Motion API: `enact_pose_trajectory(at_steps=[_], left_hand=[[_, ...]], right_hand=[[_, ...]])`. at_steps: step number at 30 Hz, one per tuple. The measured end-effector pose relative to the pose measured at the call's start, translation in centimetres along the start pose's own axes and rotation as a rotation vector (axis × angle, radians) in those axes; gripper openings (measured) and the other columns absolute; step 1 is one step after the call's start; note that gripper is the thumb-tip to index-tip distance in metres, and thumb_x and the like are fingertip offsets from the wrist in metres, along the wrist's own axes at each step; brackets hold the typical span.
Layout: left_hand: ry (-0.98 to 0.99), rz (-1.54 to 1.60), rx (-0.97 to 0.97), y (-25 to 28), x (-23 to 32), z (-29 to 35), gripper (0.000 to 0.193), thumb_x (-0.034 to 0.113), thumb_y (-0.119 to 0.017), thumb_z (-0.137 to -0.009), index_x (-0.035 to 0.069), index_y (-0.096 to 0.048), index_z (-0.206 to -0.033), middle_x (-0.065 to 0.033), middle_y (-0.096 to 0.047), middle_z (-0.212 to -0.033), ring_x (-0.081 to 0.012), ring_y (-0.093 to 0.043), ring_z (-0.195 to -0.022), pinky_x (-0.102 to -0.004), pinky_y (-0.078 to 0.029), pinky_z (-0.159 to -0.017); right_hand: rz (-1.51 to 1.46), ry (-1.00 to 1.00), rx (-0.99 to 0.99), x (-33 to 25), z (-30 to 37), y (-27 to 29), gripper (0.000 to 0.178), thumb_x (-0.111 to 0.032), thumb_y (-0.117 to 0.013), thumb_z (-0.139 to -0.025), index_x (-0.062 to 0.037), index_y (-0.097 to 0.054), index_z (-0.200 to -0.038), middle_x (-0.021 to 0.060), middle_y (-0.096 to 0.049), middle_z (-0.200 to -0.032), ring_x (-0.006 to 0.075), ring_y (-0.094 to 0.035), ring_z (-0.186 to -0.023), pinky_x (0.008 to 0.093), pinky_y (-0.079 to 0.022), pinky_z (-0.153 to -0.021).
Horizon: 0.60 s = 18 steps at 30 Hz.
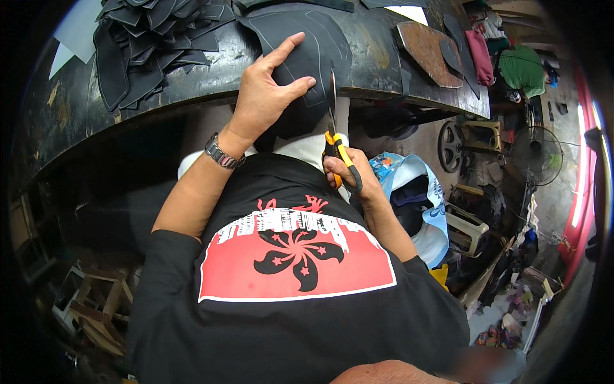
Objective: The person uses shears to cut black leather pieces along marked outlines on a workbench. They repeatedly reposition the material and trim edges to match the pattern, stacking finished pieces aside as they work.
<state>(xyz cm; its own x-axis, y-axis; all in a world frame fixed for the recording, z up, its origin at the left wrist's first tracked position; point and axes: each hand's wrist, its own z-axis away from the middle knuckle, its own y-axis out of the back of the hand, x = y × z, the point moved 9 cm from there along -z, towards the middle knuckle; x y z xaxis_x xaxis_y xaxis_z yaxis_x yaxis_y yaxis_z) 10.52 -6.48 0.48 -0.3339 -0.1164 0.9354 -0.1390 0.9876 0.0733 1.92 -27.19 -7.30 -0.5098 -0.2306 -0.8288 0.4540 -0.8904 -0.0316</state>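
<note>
A black sheet of material (326, 48) with pale outlines drawn on it lies at the front edge of the table, its near part hanging over. Over its left side rests my left hand (263, 93), thumb and index finger stretched apart; the other fingers are mostly hidden. My right hand (361, 171) is wrapped round the yellow-and-black handles of a pair of scissors (332, 125). Their blades point away from me and look nearly closed, with the tips at the sheet's right part. Whether the blades are cutting into it, I cannot tell.
A heap of cut black pieces (144, 48) covers the table's left part. On its right lie a worn brown board (422, 54) and a dark cut piece (451, 56). Below the dark table (371, 70), a light-blue bag (430, 227) stands beside a plastic stool (465, 229).
</note>
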Motion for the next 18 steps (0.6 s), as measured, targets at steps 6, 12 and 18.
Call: enact_pose_trajectory(at_steps=[6,12,18], left_hand=[[-0.004,0.011,0.026,0.43,-0.08,0.18,0.065,0.006,-0.079,-0.076,0.003,-0.053,-0.136,-0.0118,-0.061,-0.13,-0.0152,-0.059,-0.114,-0.0278,-0.044,-0.1],[-0.034,-0.005,0.03,0.87,0.08,-0.17,0.065,0.007,-0.079,-0.077,0.003,-0.053,-0.136,-0.0123,-0.06,-0.131,-0.0157,-0.058,-0.115,-0.0282,-0.045,-0.1],[0.002,0.06,0.016,0.75,-0.17,-0.08,0.065,0.006,-0.079,-0.077,0.003,-0.053,-0.137,-0.0124,-0.059,-0.133,-0.0156,-0.058,-0.116,-0.0281,-0.044,-0.101]], right_hand=[[-0.056,0.007,0.009,0.24,0.17,-0.27,0.03,-0.028,-0.076,-0.085,-0.0043,-0.058,-0.079,-0.0007,-0.053,-0.059,0.0064,-0.049,-0.047,0.0214,-0.04,-0.044],[0.05,-0.023,0.054,0.22,0.31,0.2,0.031,-0.028,-0.078,-0.083,-0.0054,-0.059,-0.074,-0.0021,-0.051,-0.054,0.0052,-0.047,-0.043,0.0202,-0.037,-0.041],[0.087,-0.055,0.096,0.38,0.64,0.02,0.032,-0.029,-0.079,-0.082,-0.0058,-0.06,-0.072,-0.0025,-0.051,-0.053,0.0044,-0.047,-0.041,0.0194,-0.036,-0.039]])
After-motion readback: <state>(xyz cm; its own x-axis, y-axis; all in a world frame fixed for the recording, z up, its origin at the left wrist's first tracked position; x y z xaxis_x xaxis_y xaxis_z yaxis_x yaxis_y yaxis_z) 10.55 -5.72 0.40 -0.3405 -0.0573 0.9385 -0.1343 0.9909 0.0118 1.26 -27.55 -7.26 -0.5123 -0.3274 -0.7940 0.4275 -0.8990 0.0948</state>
